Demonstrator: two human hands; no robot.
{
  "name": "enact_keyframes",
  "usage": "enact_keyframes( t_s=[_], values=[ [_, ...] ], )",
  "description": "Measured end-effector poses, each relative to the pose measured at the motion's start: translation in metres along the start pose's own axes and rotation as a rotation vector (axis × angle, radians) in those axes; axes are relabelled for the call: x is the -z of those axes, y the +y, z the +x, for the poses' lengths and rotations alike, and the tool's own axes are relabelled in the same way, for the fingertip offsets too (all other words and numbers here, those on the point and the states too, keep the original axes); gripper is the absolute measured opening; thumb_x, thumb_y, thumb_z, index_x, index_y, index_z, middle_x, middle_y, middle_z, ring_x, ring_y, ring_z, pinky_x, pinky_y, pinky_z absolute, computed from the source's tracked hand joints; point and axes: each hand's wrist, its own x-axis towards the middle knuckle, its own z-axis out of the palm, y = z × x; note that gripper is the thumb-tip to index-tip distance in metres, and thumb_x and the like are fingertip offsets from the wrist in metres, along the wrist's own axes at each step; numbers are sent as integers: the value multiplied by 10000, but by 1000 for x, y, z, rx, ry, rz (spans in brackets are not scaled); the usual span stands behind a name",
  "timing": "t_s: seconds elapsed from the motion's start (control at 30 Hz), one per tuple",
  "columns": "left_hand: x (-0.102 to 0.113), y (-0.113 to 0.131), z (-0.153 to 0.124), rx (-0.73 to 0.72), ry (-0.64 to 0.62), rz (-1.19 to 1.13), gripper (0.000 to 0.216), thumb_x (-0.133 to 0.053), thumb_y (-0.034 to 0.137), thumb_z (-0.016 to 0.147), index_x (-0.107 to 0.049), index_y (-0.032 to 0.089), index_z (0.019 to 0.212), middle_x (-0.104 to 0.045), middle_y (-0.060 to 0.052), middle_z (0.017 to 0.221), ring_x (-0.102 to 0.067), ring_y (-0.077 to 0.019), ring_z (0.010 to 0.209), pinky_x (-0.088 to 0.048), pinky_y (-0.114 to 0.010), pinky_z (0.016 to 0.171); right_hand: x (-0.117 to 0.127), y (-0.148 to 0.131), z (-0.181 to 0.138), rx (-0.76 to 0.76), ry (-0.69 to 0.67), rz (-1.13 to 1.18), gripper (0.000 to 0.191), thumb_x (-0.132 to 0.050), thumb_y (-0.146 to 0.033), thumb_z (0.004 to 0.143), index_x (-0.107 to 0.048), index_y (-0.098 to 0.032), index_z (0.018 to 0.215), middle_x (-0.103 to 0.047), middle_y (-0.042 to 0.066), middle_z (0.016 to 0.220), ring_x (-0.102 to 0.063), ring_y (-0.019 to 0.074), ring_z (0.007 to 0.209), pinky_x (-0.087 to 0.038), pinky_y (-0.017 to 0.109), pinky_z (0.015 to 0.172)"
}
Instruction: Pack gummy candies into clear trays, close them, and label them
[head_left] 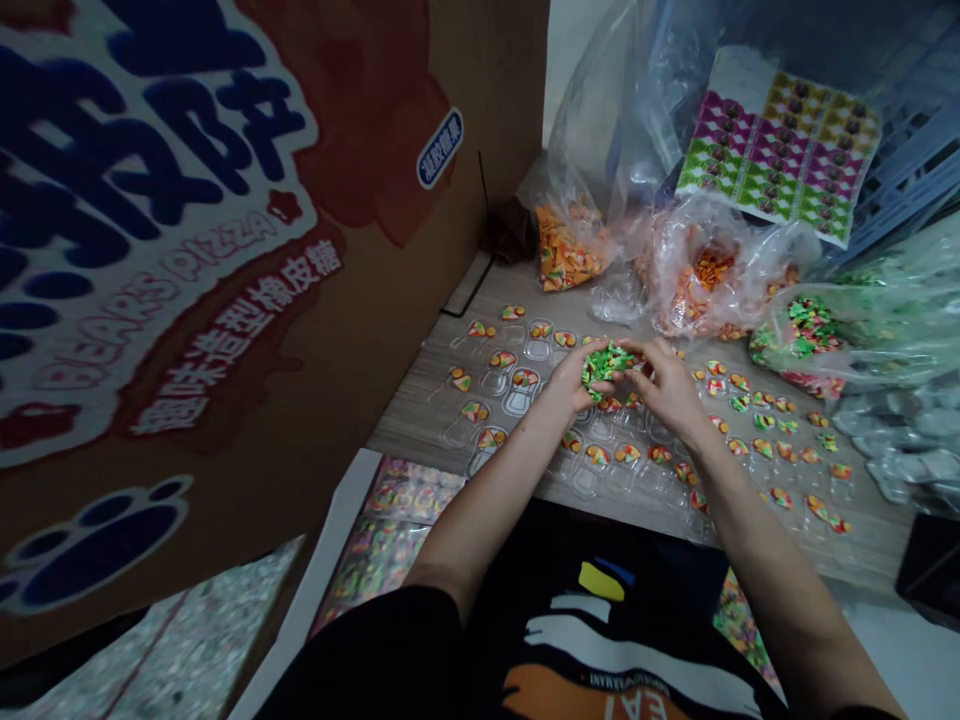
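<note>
A heap of small green candy pieces [604, 366] lies cupped in my left hand [571, 376], above the table. My right hand [666, 388] is at the heap's right side, its thumb and fingers curled together against the pieces. Whatever is between those fingertips is too small to make out. Below and around both hands, several small clear plastic trays [517, 404] stand in rows, with orange, red and green pieces in their upper parts. Some trays right of my right hand also hold green pieces [763, 422].
A large printed cardboard box [375, 300] walls off the left. Behind the trays sit bags of orange pieces [571, 250], reddish pieces [694, 290] and green pieces [806, 335]. A label sheet [780, 150] leans against a blue crate [911, 175]. Clear plastic trays [900, 430] pile up at right.
</note>
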Motion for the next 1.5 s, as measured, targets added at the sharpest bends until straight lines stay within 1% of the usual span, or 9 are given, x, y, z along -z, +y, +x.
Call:
enact_keyframes(
  t_s=[0.27,0.4,0.6,0.73,0.83,1.07,1.23,1.37,1.5],
  values=[
    [-3,10,-9,-33,0,-66,371,-326,227,1034,-660,96,1130,-623,-66,650,-526,-98,431,-244,-107,293,2,2,8,-80,202,199,138,-638,-308,850,-728,-206,875,-633,22,843,-565,163,725,-447,288,661],
    [5,19,-15,-97,35,-103,342,-334,229,1032,-656,115,1019,-645,-81,684,-531,-93,444,-256,-103,308,-10,18,6,-157,149,136,163,-609,-285,845,-736,-188,874,-628,27,770,-555,175,692,-432,303,662],
    [11,27,-23,-139,56,-118,331,-361,222,1017,-662,117,1105,-663,-86,723,-520,-89,454,-253,-109,312,-35,15,-7,-32,66,-285,190,-506,-214,921,-695,-201,911,-645,101,940,-567,242,871,-434,348,760],
    [13,29,-26,-140,67,-117,309,-409,217,999,-674,127,1130,-673,-85,753,-514,-79,460,-259,-106,322,-39,15,-10,6,-47,-336,184,-503,-231,927,-668,-213,847,-643,100,915,-561,246,885,-433,348,768],
    [16,29,-26,-147,57,-108,288,-461,215,977,-682,131,1142,-684,-86,781,-515,-73,467,-266,-106,327,-34,23,-8,-41,-75,-196,201,-517,-303,927,-661,-220,815,-652,66,863,-574,224,829,-441,342,756],
    [19,17,-19,-46,7,105,224,-536,189,926,-683,115,1078,-667,-63,708,-515,-72,422,-228,-106,311,-19,5,9,-109,147,185,244,-579,-408,901,-705,-200,925,-647,31,847,-569,175,762,-448,300,696],
    [18,7,-21,-124,20,368,108,-644,136,818,-658,123,924,-658,-37,667,-529,-70,400,-187,-104,311,-16,-16,25,-79,5,283,297,-628,-445,854,-752,-210,987,-648,44,916,-588,171,771,-476,306,697],
    [20,8,-27,-117,-29,459,282,-740,102,728,-685,119,1004,-688,-47,728,-529,-51,420,-174,-98,329,-16,-13,31,-128,-101,429,272,-700,-463,770,-744,-205,846,-648,17,788,-586,167,731,-461,298,672],
    [23,14,-31,-136,-21,394,317,-712,94,766,-707,137,1081,-704,-57,780,-540,-47,440,-190,-97,338,-17,-6,30,-321,-24,660,315,-739,-498,716,-699,-219,856,-568,-39,636,-447,110,529,-346,247,499]
  ],
)
